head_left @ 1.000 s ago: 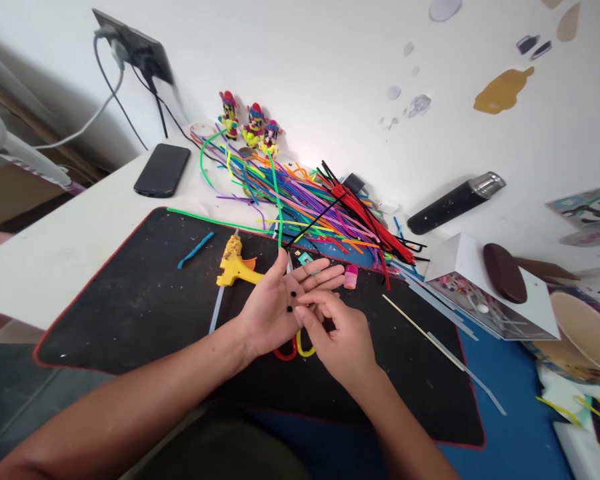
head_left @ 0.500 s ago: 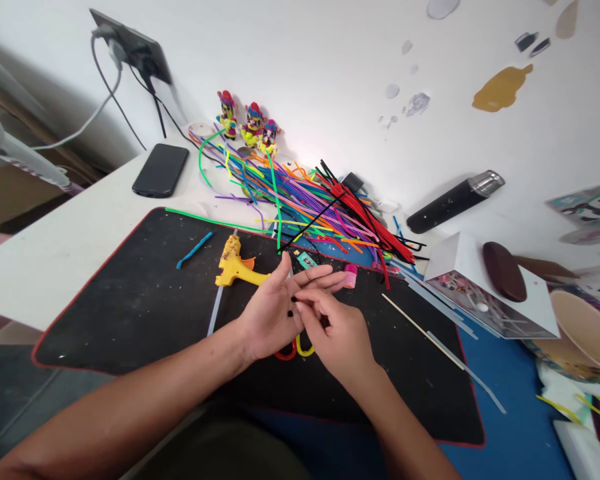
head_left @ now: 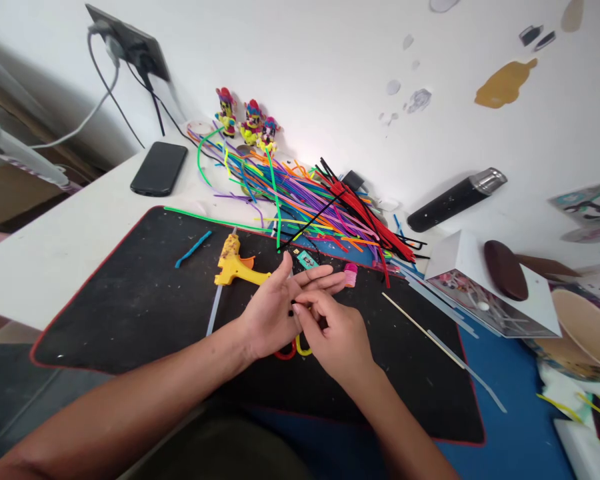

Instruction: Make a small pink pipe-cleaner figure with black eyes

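My left hand (head_left: 267,320) is held palm up with its fingers stretched out. Small black pieces (head_left: 291,313) rest on that palm. Over it, my right hand (head_left: 337,337) pinches thumb and forefinger together on another tiny black bit (head_left: 294,303), too small to name exactly. Beneath both hands, the red handle (head_left: 286,352) and yellow handle (head_left: 304,347) of what looks like scissors stick out, the rest hidden. Left of the hands, a yellow glue gun (head_left: 233,263) lies on the black mat (head_left: 125,300), a clear glue stick (head_left: 214,310) running from it.
Behind the mat lies a heap of coloured pipe cleaners (head_left: 300,193), with three small figures (head_left: 253,123) beyond. A phone (head_left: 159,169) lies at left, a blue twisted piece (head_left: 193,249) on the mat. To the right are a thin stick (head_left: 420,328), a flask (head_left: 455,200) and a white box (head_left: 500,293).
My right fingertips have shifted slightly down, bringing the pinched black bit closer to the one on the palm. The left hand stays nearly still.
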Action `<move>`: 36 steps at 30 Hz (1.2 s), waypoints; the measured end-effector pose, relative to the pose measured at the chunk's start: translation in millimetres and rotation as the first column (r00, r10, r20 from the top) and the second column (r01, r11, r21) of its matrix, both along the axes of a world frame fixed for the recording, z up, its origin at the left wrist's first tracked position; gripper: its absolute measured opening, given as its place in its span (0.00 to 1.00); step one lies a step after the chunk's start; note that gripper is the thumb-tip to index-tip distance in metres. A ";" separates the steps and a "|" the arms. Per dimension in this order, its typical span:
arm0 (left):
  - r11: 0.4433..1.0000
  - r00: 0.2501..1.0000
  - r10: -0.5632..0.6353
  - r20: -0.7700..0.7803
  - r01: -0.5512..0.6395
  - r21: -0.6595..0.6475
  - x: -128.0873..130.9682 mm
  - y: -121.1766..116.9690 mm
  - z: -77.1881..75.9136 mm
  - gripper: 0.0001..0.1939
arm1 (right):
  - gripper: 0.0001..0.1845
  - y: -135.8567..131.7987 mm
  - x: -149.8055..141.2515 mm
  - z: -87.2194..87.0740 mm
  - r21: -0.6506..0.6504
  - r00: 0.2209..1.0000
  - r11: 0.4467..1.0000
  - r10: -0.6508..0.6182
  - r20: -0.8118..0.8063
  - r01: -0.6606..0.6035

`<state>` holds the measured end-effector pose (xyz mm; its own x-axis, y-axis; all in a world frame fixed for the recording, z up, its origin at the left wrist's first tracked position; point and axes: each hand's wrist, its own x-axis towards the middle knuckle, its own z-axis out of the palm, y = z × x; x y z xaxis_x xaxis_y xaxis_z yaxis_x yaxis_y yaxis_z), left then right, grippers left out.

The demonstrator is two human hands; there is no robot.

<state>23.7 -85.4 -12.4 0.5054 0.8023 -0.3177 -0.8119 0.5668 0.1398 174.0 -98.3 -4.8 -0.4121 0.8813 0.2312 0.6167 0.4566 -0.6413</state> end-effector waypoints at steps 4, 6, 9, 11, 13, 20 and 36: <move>1.000 1.000 -0.002 0.001 0.002 0.020 -0.3 0.7 -1.3 0.37 | 0.09 -0.5 1.0 1.6 -0.017 0.999 1.000 -0.001 -0.033 0.000; 0.999 1.000 -0.001 0.001 0.001 0.035 -1.1 1.1 -0.9 0.36 | 0.09 -0.5 2.2 2.0 -0.032 0.998 0.999 -0.009 -0.061 0.007; 0.999 1.000 -0.001 0.007 0.000 0.043 -2.4 1.3 -0.3 0.38 | 0.09 -0.6 4.7 1.8 -0.032 0.998 0.999 -0.015 -0.067 0.013; 0.999 1.000 -0.004 0.001 0.004 0.035 -2.6 1.2 -0.8 0.39 | 0.09 -0.8 5.9 1.6 -0.023 0.998 1.000 -0.007 -0.055 0.005; 1.000 1.000 -0.008 -0.009 0.008 0.024 -2.0 1.0 -1.9 0.38 | 0.10 -0.9 6.4 1.7 -0.017 0.999 1.000 0.010 -0.042 -0.010; 1.000 0.999 -0.020 -0.034 0.020 0.003 1.8 0.8 -4.9 0.38 | 0.13 0.0 5.4 -0.8 0.063 0.996 0.995 0.083 0.024 -0.084; 1.000 1.000 -0.014 -0.018 0.014 -0.016 0.7 0.5 -6.0 0.37 | 0.10 0.1 4.5 -4.7 0.038 1.000 0.999 0.012 0.013 -0.013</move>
<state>24.4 -84.9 -18.3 0.5106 0.7900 -0.3393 -0.8015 0.5802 0.1449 178.5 -98.2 -9.5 -0.4263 0.8668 0.2587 0.6189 0.4880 -0.6155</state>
